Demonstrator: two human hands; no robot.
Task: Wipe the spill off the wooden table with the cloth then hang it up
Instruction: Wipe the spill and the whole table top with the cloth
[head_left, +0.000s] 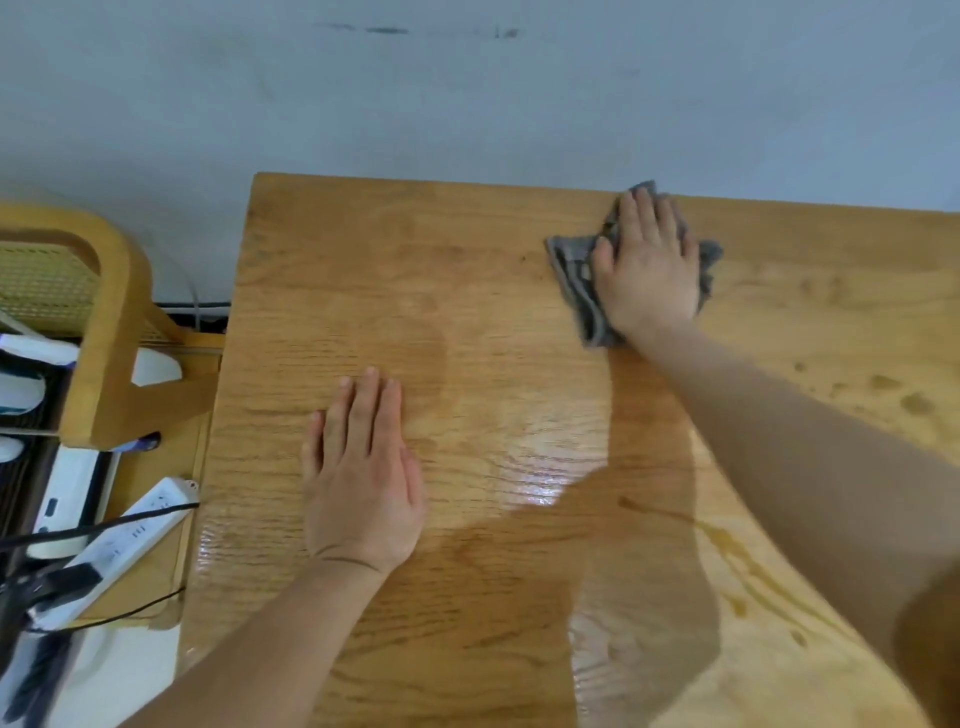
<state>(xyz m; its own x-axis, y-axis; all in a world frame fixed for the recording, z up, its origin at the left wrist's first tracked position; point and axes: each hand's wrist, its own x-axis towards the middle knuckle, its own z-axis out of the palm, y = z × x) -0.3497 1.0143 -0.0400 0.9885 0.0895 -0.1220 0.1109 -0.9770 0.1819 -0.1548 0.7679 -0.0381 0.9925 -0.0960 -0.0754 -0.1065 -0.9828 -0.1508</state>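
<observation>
Fingers (652, 218) of your right hand (649, 275) lie straight and flat on the crumpled grey cloth (571, 270), pressing rather than gripping; the cloth sits at the far edge of the wooden table (363, 249), near the wall; your left hand (363, 467) rests flat on bare wood, fingers straight, holding nothing. Brown drops (914, 402) and a brown streak (727, 551) lie unwiped right of your forearm; draw the cloth there with even palm pressure, in overlapping passes. Power strips (130, 535) lie left, off the table; keep liquid from that edge.
</observation>
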